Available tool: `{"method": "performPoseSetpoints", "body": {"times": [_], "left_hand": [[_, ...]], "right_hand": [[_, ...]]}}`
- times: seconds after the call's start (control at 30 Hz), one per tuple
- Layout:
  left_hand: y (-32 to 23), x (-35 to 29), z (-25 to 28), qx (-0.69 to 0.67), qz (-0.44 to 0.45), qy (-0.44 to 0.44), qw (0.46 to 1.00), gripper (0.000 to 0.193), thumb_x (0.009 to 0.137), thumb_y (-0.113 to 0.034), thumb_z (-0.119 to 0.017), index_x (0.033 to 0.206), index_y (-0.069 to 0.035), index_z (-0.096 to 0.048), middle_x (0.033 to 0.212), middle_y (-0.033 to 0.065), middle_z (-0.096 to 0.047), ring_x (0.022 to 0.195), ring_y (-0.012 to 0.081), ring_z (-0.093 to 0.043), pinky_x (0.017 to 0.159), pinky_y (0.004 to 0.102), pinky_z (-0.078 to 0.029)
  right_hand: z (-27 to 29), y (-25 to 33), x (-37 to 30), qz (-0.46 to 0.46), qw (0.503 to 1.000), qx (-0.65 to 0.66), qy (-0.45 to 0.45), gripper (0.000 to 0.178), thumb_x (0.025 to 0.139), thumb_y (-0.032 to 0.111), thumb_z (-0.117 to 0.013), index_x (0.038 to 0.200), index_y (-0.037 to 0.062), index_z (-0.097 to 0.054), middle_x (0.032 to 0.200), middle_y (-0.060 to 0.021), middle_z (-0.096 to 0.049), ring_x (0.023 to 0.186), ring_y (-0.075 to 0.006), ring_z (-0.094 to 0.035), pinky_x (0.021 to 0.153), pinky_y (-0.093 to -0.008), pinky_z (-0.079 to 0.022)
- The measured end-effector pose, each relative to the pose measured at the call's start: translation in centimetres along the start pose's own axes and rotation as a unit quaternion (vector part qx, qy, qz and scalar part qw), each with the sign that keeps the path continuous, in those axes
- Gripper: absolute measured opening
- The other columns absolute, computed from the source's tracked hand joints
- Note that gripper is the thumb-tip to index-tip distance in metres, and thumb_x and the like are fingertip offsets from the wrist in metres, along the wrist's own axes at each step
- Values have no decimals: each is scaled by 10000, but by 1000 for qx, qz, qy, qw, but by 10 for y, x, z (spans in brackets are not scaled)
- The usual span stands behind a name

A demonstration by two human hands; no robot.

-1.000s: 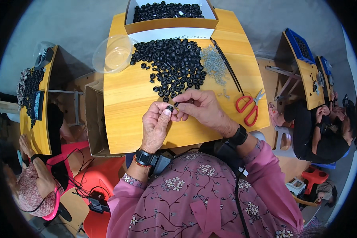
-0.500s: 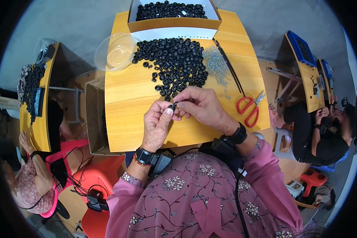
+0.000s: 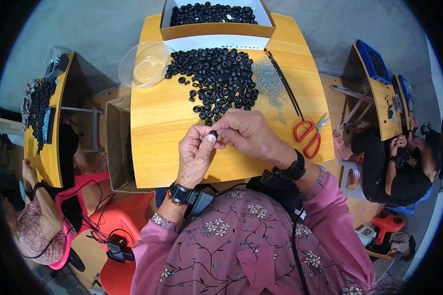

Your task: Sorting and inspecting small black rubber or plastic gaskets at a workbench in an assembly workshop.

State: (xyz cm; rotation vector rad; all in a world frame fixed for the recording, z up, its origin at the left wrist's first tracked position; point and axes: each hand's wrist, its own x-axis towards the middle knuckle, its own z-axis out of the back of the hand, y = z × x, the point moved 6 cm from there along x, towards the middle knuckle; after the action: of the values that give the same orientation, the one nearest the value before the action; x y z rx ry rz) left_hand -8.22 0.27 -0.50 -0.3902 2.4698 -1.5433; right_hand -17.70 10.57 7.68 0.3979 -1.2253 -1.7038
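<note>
Between the thumb and fingers of my left hand (image 3: pixel 194 152) sits a small round black part (image 3: pixel 213 133), shaped like a hollow cap. My right hand (image 3: pixel 248 135) meets it from the right, its thumb and forefinger pinched against the part; whether they hold a second small piece is hidden. Both hands are over the near half of the wooden table (image 3: pixel 167 162). Just beyond them spreads a heap of the same black parts (image 3: pixel 216 78). To the right of the heap lies a pile of small clear bluish pieces (image 3: pixel 269 83).
A box of black parts (image 3: pixel 216 32) stands at the far edge, a clear plastic tub (image 3: pixel 145 66) at its left. Two thin black rods (image 3: pixel 286 86) and red-handled scissors (image 3: pixel 310 137) lie on the right. A cardboard box (image 3: pixel 117 147) is left of the table. People sit at side tables.
My right hand has shifted slightly, its fingers closer over the black part. The part in my left fingers has turned a little. The heap has not changed.
</note>
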Motion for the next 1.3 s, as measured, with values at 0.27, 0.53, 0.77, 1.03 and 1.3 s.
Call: {"method": "performPoseSetpoints", "body": {"times": [0.27,0.53,0.77,1.03,1.3], "left_hand": [[0,-1,2,23,-12,-12,1000,152,1005,-138,-617,1051,4,-590,931,57,-657,815,128,-635,796,295,-561],[-4,-1,2,15,-14,-16,1000,153,992,-128,-637,1077,-3,-614,909,43,-663,761,100,-620,738,256,-541],[-2,-2,2,28,-14,-17,999,113,984,-81,-633,1064,-3,-619,831,9,-637,652,55,-552,584,203,-473],[-5,0,-1,8,-2,3,1000,116,987,-93,-631,1056,-18,-574,868,55,-648,643,73,-539,599,234,-473],[-1,0,6,-2,8,-15,1000,81,974,-51,-631,1020,-5,-583,933,99,-688,675,109,-589,654,252,-511]], "right_hand": [[-1,0,0,30,998,-48,15,94,873,48,-671,963,50,-697,848,-89,-622,784,-252,-637,677,-342,-517],[-1,-12,-1,-8,999,36,-19,66,889,64,-683,945,41,-709,840,-70,-619,802,-222,-619,709,-333,-506],[-2,-13,-3,-16,999,30,-12,79,884,54,-684,956,29,-706,832,-77,-598,785,-218,-611,692,-330,-507],[-1,-11,-4,19,1000,6,-1,55,892,65,-662,913,17,-677,814,-89,-573,752,-246,-589,676,-363,-491],[-1,-2,4,24,998,-37,40,80,891,104,-665,905,26,-670,833,-111,-579,789,-293,-599,689,-389,-489]]}}
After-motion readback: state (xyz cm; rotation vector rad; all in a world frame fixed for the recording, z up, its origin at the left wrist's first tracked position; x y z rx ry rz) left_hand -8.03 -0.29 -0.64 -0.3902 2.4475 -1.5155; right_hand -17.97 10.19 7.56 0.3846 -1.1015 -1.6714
